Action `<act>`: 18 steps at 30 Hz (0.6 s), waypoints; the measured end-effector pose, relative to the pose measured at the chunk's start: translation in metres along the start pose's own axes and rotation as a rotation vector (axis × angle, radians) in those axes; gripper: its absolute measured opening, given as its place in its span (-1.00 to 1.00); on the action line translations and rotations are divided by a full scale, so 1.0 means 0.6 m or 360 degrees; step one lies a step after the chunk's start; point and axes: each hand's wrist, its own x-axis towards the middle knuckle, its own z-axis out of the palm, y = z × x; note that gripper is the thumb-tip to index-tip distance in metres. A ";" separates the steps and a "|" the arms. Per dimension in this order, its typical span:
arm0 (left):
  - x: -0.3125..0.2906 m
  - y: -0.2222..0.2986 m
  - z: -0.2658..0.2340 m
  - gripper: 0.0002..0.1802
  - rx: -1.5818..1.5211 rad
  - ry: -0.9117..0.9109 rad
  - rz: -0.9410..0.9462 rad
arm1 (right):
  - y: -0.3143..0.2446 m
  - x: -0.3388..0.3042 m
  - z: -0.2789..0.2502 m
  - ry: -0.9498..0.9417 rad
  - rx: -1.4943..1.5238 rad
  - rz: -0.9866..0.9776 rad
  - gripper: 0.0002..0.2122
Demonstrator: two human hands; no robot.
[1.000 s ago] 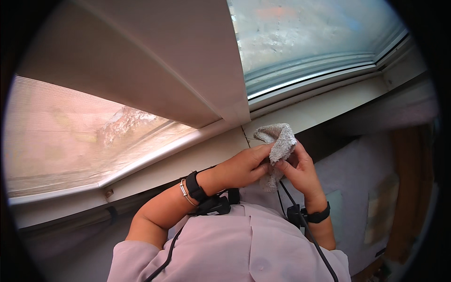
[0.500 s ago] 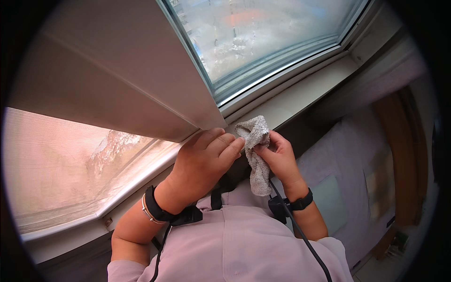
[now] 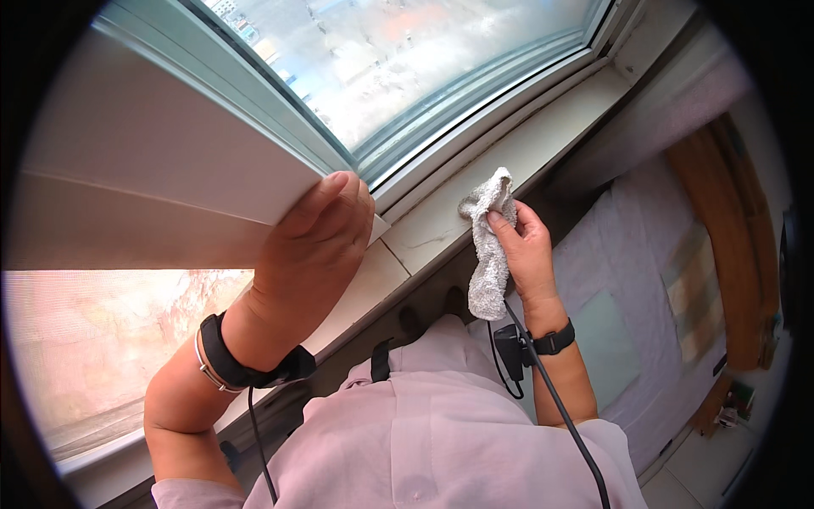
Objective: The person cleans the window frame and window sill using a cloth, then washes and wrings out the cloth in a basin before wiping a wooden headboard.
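My left hand point(image 3: 318, 229) is closed round the lower corner of a white window sash point(image 3: 161, 161), its fingers curled over the edge. A black strap and a thin bracelet circle that wrist. In my right hand point(image 3: 527, 246) a crumpled, pale grey terry cloth point(image 3: 489, 276) is pinched between thumb and fingers. The cloth hangs down below the grip, above the inner edge of the window sill point(image 3: 458, 222). Fogged, streaked glass point(image 3: 424, 59) fills the pane beyond the sash.
An insect screen point(image 3: 127, 356) spans the opening at the left. A bed with a pale cover point(image 3: 610, 254) and a curved wooden end point(image 3: 729, 246) lies at the right. Black cables point(image 3: 560, 416) run from my wrists down past my shirt.
My left hand has gone from beside the cloth to a grip on the sash. The sash has swung, baring more sill. My right hand, with the cloth, is slightly farther right and up.
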 end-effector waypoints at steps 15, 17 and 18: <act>0.030 0.027 -0.049 -0.68 0.0043 -0.0202 -0.0192 | -0.015 0.092 0.118 0.0429 -0.1010 -0.0854 -0.87; 0.021 0.031 -0.027 -0.70 -0.0032 -0.0231 -0.0248 | 0.033 0.032 0.172 0.0047 -0.1056 -0.0755 -0.89; 0.021 0.034 -0.025 -0.72 -0.0089 -0.0198 -0.0287 | 0.041 0.010 0.181 -0.0165 -0.1095 -0.0746 -0.91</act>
